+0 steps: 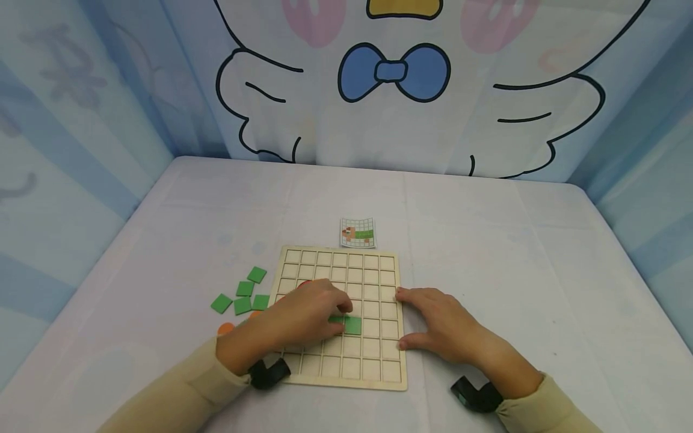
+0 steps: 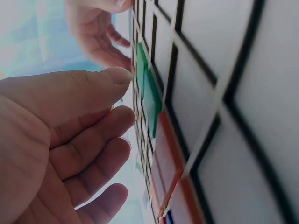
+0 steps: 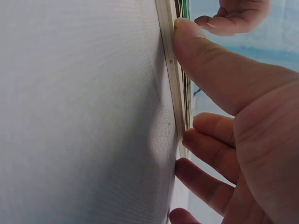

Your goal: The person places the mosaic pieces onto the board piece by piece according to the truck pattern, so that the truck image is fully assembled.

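A pale wooden grid board (image 1: pixel 373 380) lies on the table. My left hand (image 1: pixel 308 316) is over its middle, fingers loosely bent with nothing visible between them. In the left wrist view, its thumb tip is right by two green square tiles (image 2: pixel 152 102) in neighbouring cells. Orange tiles (image 2: pixel 168 161) continue the row; in the head view, that hand hides most of them. A bit of red (image 1: pixel 305 282) shows beyond its knuckles. On the right, my right hand (image 1: pixel 446 325) rests its spread thumb and fingertips along the board's edge (image 3: pixel 172 74).
Several loose green square tiles (image 1: pixel 245 288) lie left of the board, with orange pieces (image 1: pixel 225 328) nearer my left forearm. A small printed pattern card (image 1: pixel 357 233) sits just behind the board's far edge. Fabric with a cartoon print (image 1: pixel 395 120) stands behind the white-covered table (image 1: pixel 487 240).
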Tool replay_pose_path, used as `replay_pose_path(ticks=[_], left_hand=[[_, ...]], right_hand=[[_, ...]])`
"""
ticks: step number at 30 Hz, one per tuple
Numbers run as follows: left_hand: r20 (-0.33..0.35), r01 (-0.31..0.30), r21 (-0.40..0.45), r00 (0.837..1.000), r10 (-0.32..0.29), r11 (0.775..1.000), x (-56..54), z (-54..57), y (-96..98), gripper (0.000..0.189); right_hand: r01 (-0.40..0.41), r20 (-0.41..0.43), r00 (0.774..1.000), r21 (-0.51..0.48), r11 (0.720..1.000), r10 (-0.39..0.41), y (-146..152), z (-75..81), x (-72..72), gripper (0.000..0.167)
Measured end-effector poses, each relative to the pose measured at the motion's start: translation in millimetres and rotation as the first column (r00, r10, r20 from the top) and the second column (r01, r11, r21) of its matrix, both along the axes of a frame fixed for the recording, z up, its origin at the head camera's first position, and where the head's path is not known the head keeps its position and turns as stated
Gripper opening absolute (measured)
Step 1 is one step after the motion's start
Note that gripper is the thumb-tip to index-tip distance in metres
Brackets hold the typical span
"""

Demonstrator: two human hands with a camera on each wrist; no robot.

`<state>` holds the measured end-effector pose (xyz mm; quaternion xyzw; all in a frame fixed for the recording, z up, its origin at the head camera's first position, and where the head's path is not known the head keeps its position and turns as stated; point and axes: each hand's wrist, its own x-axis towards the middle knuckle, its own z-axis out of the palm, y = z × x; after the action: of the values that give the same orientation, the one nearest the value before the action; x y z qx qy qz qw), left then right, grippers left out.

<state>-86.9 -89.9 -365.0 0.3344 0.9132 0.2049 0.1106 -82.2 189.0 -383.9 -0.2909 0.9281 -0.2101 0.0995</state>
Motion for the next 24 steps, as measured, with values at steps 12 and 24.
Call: replay_pose_path(ticks=[12, 24], left_hand=[[0.02, -0.098, 0.019, 0.995, 0.098, 0.995, 0.2, 12.0, -25.3, 0.023], [0.065, -0.287, -0.005, 0.956, 0.287, 0.958, -2.8, 22.0, -58.8, 0.025]], right_hand=[[-0.009, -0.013, 1.0, 0.0, 1.0, 0.009, 0.3, 0.0, 0.2, 0.075], [0.0, 0.0, 1.0, 0.001, 1.0, 0.0, 0.2, 0.7, 0.3, 0.075]])
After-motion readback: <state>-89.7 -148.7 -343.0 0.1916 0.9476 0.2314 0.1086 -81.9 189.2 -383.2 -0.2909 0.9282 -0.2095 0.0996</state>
